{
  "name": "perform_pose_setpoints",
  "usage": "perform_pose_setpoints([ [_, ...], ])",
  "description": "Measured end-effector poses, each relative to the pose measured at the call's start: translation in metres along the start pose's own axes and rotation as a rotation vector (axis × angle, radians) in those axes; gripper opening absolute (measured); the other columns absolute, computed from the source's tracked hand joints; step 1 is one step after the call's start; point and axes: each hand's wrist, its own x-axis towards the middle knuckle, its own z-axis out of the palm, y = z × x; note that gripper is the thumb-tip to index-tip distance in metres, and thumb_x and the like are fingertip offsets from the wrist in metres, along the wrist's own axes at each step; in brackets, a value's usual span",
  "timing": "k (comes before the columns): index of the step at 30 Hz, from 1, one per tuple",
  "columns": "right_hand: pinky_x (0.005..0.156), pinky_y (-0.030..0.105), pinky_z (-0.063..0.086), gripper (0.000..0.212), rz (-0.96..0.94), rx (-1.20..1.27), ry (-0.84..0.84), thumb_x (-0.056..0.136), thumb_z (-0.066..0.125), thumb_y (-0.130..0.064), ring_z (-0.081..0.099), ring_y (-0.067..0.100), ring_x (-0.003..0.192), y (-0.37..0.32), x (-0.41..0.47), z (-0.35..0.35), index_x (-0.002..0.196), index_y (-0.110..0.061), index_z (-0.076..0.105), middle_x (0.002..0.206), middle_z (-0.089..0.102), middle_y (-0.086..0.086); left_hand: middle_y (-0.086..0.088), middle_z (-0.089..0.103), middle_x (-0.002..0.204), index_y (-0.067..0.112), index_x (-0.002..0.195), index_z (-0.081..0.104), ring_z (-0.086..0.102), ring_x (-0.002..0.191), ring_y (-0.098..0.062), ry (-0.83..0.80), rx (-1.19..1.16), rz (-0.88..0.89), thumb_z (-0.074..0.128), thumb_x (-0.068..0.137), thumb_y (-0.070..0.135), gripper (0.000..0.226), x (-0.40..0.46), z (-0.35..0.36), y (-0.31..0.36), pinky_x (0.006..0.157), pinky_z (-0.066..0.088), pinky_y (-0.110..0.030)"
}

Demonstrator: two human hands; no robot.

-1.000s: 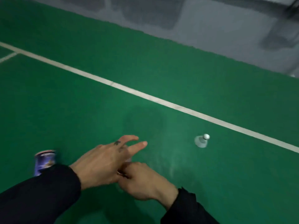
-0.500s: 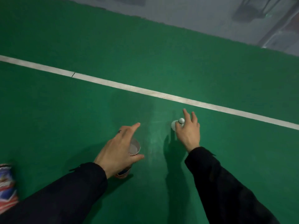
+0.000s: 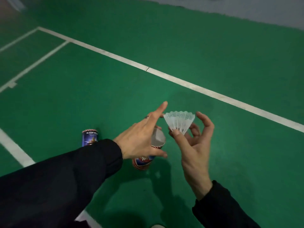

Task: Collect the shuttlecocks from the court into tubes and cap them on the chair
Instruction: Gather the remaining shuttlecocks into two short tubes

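Note:
My right hand [image 3: 195,145] pinches a white plastic shuttlecock [image 3: 179,121] near its base, skirt fanned upward, just right of the tube mouth. My left hand [image 3: 141,137] grips an open blue-and-red tube [image 3: 148,155] that stands on the green court, thumb round its front and forefinger pointing up. The tube's pale open mouth shows beside my left palm. The shuttlecock's cork is hidden behind my right fingers. A second blue tube [image 3: 89,137] stands behind my left sleeve, partly hidden.
White court lines [image 3: 181,81] cross the green floor behind my hands and at the left. A grey floor strip [image 3: 246,9] borders the court at the top. A pale shape, perhaps a shoe tip [image 3: 158,226], shows at the bottom edge.
My right hand has lifted the shuttlecock off the floor and brought it beside the tube mouth. The view has swung, so the second tube now shows behind my left arm.

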Motion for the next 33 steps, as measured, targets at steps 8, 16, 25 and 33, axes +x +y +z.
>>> perform_pose_setpoints([
  [8, 0.078, 0.029, 0.053, 0.019, -0.108, -0.284, -0.209, 0.093, 0.073, -0.015, 0.065, 0.018, 0.088, 0.027, -0.024, 0.052, 0.099, -0.025, 0.057, 0.097, 0.066, 0.003, 0.003, 0.043, 0.16, 0.075, 0.124, -0.04, 0.06, 0.123, -0.005, 0.096, -0.281, -0.065, 0.095, 0.066, 0.044, 0.15, -0.06, -0.005, -0.033, 0.111, 0.043, -0.029],
  [16, 0.112, 0.034, 0.04, 0.037, -0.284, -0.974, -0.799, 0.096, 0.055, -0.05, 0.044, 0.019, 0.137, 0.049, -0.059, 0.093, 0.123, -0.027, 0.064, 0.149, 0.043, 0.001, 0.015, 0.028, 0.161, 0.073, 0.144, -0.011, 0.062, 0.121, -0.019, 0.264, -0.163, -0.053, 0.09, 0.073, 0.024, 0.133, -0.129, 0.0, -0.091, 0.099, 0.054, -0.046],
  [25, 0.069, 0.036, 0.046, 0.016, -0.112, -1.316, -1.329, 0.082, 0.039, -0.044, 0.063, 0.035, 0.084, 0.069, -0.075, 0.167, 0.09, -0.03, 0.042, 0.099, 0.068, 0.007, 0.015, 0.018, 0.157, 0.054, 0.145, 0.002, 0.072, 0.099, -0.033, 0.28, -0.019, 0.032, 0.074, 0.072, 0.025, 0.107, -0.181, 0.014, -0.145, 0.076, 0.061, -0.05],
  [33, 0.078, 0.04, 0.051, 0.03, -0.111, -1.402, -1.46, 0.084, 0.047, -0.029, 0.065, 0.038, 0.098, 0.099, -0.089, 0.195, 0.113, -0.023, 0.051, 0.121, 0.066, 0.009, 0.003, 0.027, 0.158, 0.041, 0.153, 0.004, 0.074, 0.092, -0.028, 0.277, 0.07, 0.064, 0.085, 0.063, 0.024, 0.122, -0.203, 0.018, -0.183, 0.065, 0.061, -0.042],
])
